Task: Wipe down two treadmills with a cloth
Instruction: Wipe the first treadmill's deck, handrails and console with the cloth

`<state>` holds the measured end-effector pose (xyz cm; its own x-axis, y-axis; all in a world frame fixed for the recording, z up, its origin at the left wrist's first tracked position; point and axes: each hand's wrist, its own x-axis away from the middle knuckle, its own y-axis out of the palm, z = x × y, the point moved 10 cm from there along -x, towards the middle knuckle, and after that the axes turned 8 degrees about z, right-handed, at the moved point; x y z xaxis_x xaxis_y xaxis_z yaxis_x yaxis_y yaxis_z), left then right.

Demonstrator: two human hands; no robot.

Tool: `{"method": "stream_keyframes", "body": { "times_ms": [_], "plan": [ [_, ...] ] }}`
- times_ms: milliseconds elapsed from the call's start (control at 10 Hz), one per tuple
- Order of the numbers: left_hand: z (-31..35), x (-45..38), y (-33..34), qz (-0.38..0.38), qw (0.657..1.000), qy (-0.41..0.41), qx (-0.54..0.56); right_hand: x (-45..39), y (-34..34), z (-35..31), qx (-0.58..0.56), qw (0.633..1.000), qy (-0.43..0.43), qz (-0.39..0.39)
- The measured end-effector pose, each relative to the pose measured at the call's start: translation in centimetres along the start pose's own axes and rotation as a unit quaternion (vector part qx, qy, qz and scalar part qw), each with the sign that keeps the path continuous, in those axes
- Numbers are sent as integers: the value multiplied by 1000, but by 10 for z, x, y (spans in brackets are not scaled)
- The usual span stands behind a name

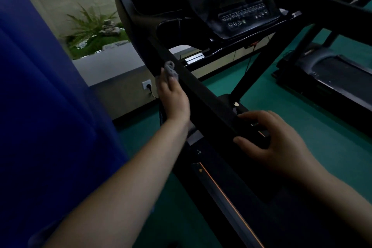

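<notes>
Still on the first treadmill (pixel 231 16), handrail in progress

Left hand (pixel 173 98) pinches the cloth (pixel 171 69) against the handrail (pixel 201 90); right hand (pixel 269 141) curls round its end. Second treadmill (pixel 332 74) probably untouched.

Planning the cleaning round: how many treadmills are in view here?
2. The near treadmill fills the centre, under the left hand holding the cloth; the second treadmill sits at right, partly cut off. Others may be out of frame.
</notes>
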<state>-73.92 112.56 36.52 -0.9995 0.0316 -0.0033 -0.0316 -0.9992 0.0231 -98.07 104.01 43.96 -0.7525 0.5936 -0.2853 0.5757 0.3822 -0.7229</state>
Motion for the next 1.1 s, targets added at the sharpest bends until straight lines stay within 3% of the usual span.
{"method": "stream_keyframes", "body": {
  "times_ms": [200,400,500,600,700,800,1000,1100],
  "plan": [
    [-18,30,-4,59,998,-27,-6,9,2,12,-95,995,13,19],
    [-62,123,-13,12,995,-99,10,5,5,15,-102,995,-3,23],
    [-92,164,-43,116,979,-157,51,5,4,15,-112,993,-9,25],
    [-46,212,-5,-166,834,-121,512,4,4,16,-112,993,-13,28],
    [-59,239,-17,-49,990,-113,76,4,4,17,-120,992,-12,30],
    [-67,260,-23,-88,991,-94,38,4,3,18,-118,992,-13,39],
    [-68,264,-45,-248,963,-73,-75,6,4,17,-106,994,-10,33],
    [-69,248,-65,-274,950,-74,-134,17,-3,21,-97,995,-11,32]
  ]
}}
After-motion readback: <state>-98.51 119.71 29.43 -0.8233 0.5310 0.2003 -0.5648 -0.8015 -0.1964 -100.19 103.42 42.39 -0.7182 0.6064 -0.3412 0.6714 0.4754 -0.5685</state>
